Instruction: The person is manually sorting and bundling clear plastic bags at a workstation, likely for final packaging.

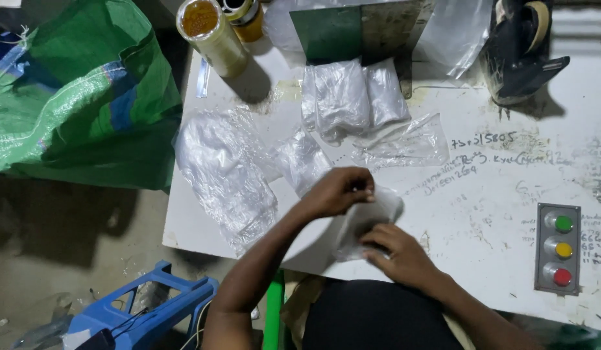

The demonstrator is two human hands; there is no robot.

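Observation:
My left hand point(339, 190) pinches the top edge of a small clear plastic bag point(368, 217) lying on the white table point(482, 207). My right hand point(396, 251) presses down on the lower part of the same bag, fingers curled onto it. What the bag holds is hidden by the film. A crumpled clear plastic sheet point(226, 172) lies just left of my left forearm. A pile of folded clear bags point(349, 97) sits further back, with one flat clear bag point(404, 142) beside it.
A green woven sack point(80, 97) stands left of the table. Two rolls of tape point(213, 29) stand at the back edge, next to a green panel point(329, 32) and a dark tool point(517, 52). A three-button box point(558, 249) sits at the right. A blue stool point(148, 311) stands below.

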